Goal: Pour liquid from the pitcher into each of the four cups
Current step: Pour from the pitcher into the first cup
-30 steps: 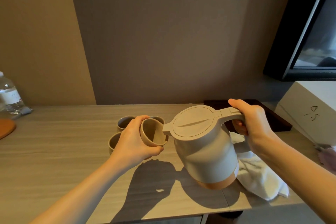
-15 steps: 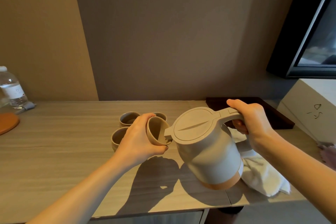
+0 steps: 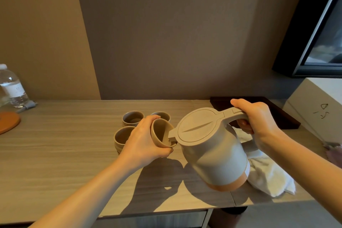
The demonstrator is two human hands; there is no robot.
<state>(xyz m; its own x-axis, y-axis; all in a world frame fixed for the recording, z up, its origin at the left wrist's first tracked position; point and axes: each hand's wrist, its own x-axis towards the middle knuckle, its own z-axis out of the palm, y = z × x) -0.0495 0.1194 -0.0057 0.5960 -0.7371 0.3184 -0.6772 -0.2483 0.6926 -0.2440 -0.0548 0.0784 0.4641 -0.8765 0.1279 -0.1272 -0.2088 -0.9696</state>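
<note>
1. Wood-grain counter [image 3: 55, 146] against a plain brown wall; a dark-framed screen sits at the upper right of the frame

2. Pitcher [image 3: 212, 152], beige with an orange base band, lid down: centre-right of the frame, lifted off the counter and tipped toward frame left. Its long axis leans from the base at lower right up to the lid at upper left; the spout points left, its tip at the rim of the held cup

3. Right hand [image 3: 257, 122]: fingers curled round the pitcher's handle, thumb laid along the top

4. Held cup [image 3: 162, 135], tan: centre of the frame, raised off the counter, mouth tilted toward the spout. A little liquid shows at its lower inside edge, so pouring looks just begun

5. Left hand [image 3: 142, 144]: wrapped round the held cup from frame left, gripping it

6. Three cups on the counter behind the left hand: far-left cup [image 3: 132, 119], far-right cup [image 3: 162, 115] and near cup [image 3: 123, 138], all upright. Whether any holds liquid cannot be told

7. Progress, as a judgement: one cup is being filled; the standing three cannot be confirmed as filled

8. Also present: white cloth [image 3: 268, 177] at lower right, dark tray [image 3: 277, 111] behind the right hand, white box [image 3: 318, 105] at right edge, water bottle [image 3: 11, 87] and orange disc [image 3: 8, 124] at left edge
</note>
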